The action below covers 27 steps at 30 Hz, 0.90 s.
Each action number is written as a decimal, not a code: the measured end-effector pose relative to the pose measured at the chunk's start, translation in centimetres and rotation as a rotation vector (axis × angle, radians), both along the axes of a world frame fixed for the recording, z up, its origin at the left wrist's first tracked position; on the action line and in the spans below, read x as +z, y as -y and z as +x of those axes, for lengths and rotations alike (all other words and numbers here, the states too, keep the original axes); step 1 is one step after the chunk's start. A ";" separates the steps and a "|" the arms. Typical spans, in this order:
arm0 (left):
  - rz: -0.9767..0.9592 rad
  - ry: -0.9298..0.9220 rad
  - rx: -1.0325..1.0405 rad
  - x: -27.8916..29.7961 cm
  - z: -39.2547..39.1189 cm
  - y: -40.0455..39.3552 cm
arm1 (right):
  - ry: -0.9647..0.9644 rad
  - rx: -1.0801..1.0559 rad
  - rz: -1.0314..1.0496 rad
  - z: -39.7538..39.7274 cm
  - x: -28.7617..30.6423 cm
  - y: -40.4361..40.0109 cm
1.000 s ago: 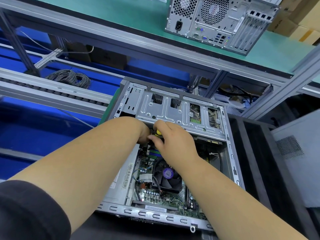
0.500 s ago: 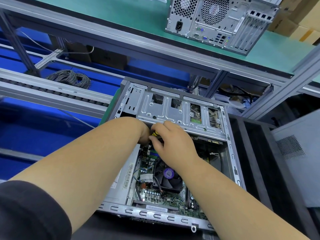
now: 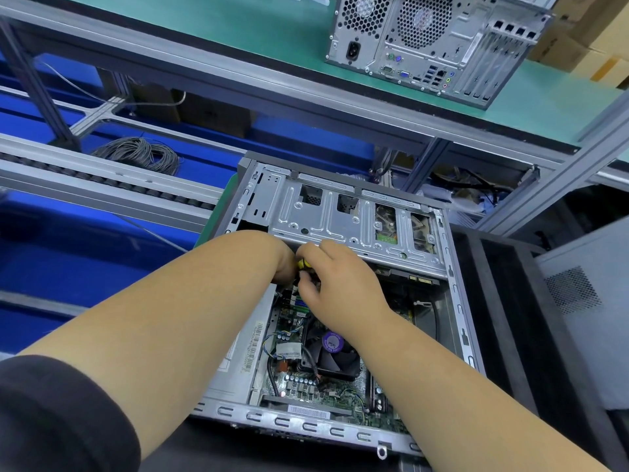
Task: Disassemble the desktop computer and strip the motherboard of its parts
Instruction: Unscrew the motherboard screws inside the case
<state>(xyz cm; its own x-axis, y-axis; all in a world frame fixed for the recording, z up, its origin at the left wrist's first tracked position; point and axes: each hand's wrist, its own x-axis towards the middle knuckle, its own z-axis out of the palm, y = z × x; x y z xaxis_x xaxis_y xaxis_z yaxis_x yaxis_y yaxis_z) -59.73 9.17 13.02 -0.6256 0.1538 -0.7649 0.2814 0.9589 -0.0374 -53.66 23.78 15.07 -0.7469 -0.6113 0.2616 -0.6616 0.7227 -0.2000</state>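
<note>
Right hand (image 3: 335,281) pinching yellow-handled tool (image 3: 302,264), left hand (image 3: 284,258) grip hidden, open computer case (image 3: 343,219)

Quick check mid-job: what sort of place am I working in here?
Probably an electronics teardown line: an opened desktop case, a roller conveyor rail, and a second tower on a green-matted shelf.

Hidden from your view

Your left hand (image 3: 284,258) vanishes under the drive cage (image 3: 347,219); its fingers can't be seen. The yellow-handled tool (image 3: 301,264) shows only a sliver. Your forearms cover much of the motherboard (image 3: 306,386).
</note>
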 end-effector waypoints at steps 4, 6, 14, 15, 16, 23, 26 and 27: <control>-0.006 -0.022 -0.002 0.3 0.0 -0.2 | -0.026 0.002 0.014 -0.3 -0.2 0.0; -0.019 -0.023 0.000 0.0 0.0 -0.3 | -0.029 -0.002 0.014 -0.3 -0.3 0.0; -0.007 0.011 -0.062 -0.5 -0.1 -0.2 | -0.032 -0.047 0.038 0.0 -0.1 -0.1; -0.001 0.008 -0.056 -0.5 -0.1 -0.2 | -0.019 -0.044 0.024 0.0 0.0 -0.1; 0.007 -0.001 -0.041 -0.4 0.0 -0.1 | -0.017 -0.036 0.014 0.0 0.0 -0.1; 0.004 -0.034 0.026 0.2 0.1 -0.2 | -0.043 -0.020 0.035 -0.1 -0.3 0.0; -0.023 -0.012 0.032 0.0 0.1 -0.3 | -0.042 -0.025 0.009 0.0 -0.1 -0.1; -0.026 -0.014 0.025 -0.1 0.1 -0.3 | -0.047 -0.016 0.016 0.0 -0.1 -0.1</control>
